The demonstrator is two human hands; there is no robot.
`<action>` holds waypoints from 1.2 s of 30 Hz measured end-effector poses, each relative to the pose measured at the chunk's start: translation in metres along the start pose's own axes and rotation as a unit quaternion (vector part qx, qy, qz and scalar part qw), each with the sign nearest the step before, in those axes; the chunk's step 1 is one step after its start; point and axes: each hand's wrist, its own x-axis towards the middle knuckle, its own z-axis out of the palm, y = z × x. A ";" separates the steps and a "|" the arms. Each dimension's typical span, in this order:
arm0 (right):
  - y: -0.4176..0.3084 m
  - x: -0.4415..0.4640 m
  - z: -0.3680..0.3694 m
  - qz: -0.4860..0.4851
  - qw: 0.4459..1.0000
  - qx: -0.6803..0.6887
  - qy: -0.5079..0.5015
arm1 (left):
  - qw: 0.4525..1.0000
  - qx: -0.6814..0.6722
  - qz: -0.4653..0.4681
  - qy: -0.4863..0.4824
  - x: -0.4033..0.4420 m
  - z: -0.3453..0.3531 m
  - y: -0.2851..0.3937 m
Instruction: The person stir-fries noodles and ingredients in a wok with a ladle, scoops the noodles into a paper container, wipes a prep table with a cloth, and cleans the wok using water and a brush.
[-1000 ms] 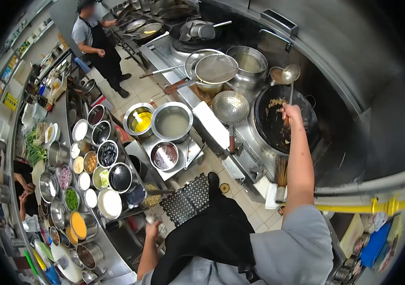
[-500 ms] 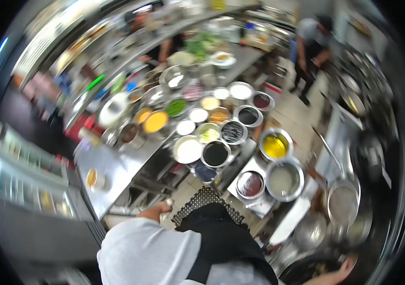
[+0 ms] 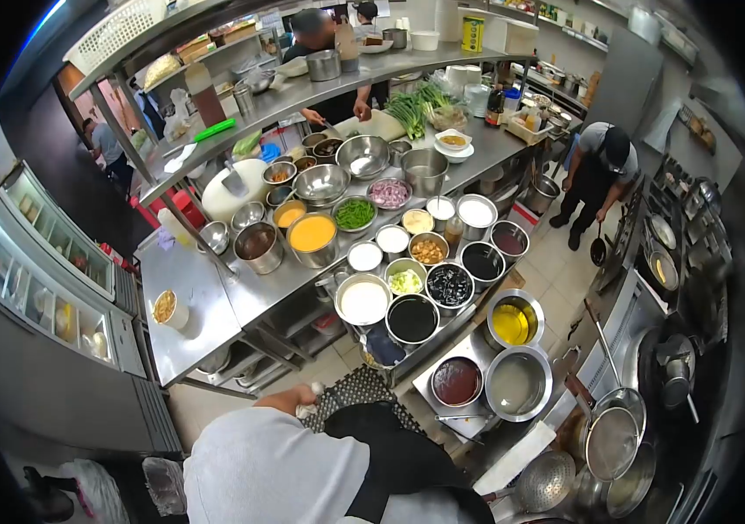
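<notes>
My left hand (image 3: 295,401) hangs low beside my black apron (image 3: 403,458), over the dark perforated floor mat (image 3: 350,393). Its fingers are closed around a crumpled white cloth (image 3: 306,410), which pokes out of the fist. My right hand is out of view. On the right, nearest my body, are a perforated ladle (image 3: 545,481) and a round strainer (image 3: 613,444) resting over a pot. A pot of cloudy liquid (image 3: 516,384), a pot of dark red sauce (image 3: 457,382) and a pot of yellow oil (image 3: 513,323) stand ahead of me.
A steel counter (image 3: 250,301) carries several bowls and pots, among them orange sauce (image 3: 312,233), chopped greens (image 3: 355,213) and black liquid (image 3: 412,319). One co-worker (image 3: 599,175) stands at the right-hand stoves holding a pan; another (image 3: 315,44) works behind the shelf. A glass-topped fridge (image 3: 41,271) lines the left.
My view has swung toward the right and steadied. My right hand, earlier over a dark wok at the lower right, has left the frame. My left hand still grips the white cloth.
</notes>
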 end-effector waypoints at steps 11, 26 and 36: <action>0.014 0.008 -0.024 0.064 0.997 0.030 0.018 | 0.994 -0.050 -0.052 -0.085 0.010 -0.007 -0.022; 0.000 0.082 0.052 0.114 0.867 0.381 -0.300 | 0.994 0.037 -0.009 -0.102 -0.023 -0.023 -0.008; -0.013 0.018 0.033 -0.107 0.692 0.613 -0.366 | 0.964 0.119 0.126 -0.201 -0.003 -0.036 -0.026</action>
